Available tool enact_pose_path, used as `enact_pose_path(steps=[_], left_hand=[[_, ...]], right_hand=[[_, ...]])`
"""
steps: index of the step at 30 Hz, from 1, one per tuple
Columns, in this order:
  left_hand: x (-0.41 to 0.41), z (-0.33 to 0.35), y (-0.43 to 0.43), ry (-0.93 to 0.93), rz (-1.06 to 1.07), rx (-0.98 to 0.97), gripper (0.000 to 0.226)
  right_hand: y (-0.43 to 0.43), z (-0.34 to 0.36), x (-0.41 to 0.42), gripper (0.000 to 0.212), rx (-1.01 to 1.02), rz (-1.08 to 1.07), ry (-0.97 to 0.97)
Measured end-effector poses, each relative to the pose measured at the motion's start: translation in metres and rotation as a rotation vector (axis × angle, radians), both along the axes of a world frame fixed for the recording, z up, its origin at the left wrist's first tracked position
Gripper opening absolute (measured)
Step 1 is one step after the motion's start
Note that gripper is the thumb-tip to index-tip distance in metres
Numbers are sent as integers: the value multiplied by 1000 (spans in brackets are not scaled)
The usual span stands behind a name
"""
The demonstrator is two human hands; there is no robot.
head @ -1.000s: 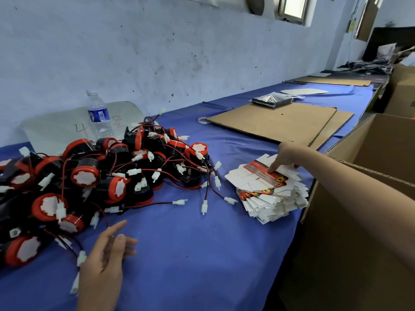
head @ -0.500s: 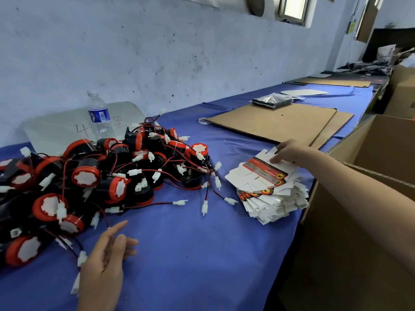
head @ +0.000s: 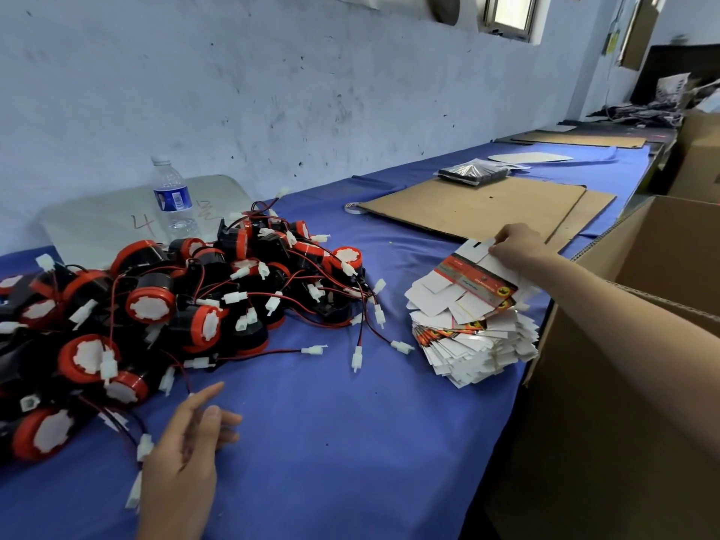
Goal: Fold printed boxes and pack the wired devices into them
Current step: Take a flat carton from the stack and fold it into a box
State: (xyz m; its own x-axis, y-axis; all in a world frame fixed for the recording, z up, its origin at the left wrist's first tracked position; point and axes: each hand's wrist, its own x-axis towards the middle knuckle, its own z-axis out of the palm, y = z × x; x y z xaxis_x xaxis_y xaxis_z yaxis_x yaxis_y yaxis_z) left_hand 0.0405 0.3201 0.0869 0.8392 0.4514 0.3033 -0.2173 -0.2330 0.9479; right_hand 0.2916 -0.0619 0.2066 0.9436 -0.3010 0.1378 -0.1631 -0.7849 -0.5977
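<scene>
A person's right hand (head: pixel 514 247) pinches the far flap of the top white-and-red flat printed cardboard box (head: pixel 467 284) on a stack of box blanks (head: pixel 479 344) at the right edge of the blue-covered desk (head: pixel 331 442). The left hand (head: pixel 187 454) lies relaxed and empty near the front edge, beside a heap of black-and-red round wired devices (head: pixel 175 302).

**The count**

One bottle (head: pixel 171 196), one black packet (head: pixel 473 174), one stack (head: pixel 475 344) of flat boxes. Two hands: left hand (head: pixel 183 457), right hand (head: pixel 514 243). Left of the stack, one heap of devices (head: pixel 187 305), well over a dozen and too tangled to count. Behind the stack, two cardboard sheets (head: pixel 467 208). To its right, one carton (head: pixel 643 344).
</scene>
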Motion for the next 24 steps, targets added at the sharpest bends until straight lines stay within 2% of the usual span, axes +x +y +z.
enact_pose_path(steps=[2,7,11,13,15,17,21,24], left_hand=[[0,0,0,3,-2,-2,35],[0,-1,0,14,4,3,34],[0,-1,0,18,16,16,32],[0,-1,0,20,18,23,32],[0,-2,0,19,19,30,29],[0,-2,0,28,20,36,25],[-1,0,0,38,24,40,25],[0,1,-2,41,42,41,24]], right_hand=[[0,1,-1,26,-83,21,-34],[1,1,-1,30,-62,82,9],[-2,2,-6,56,-104,212,86],[-2,5,-13,64,-235,412,249],[0,8,-21,67,-477,612,478],[5,12,-26,69,-680,716,615],[14,14,-29,82,-914,753,666],[24,12,-31,87,-1103,750,627]])
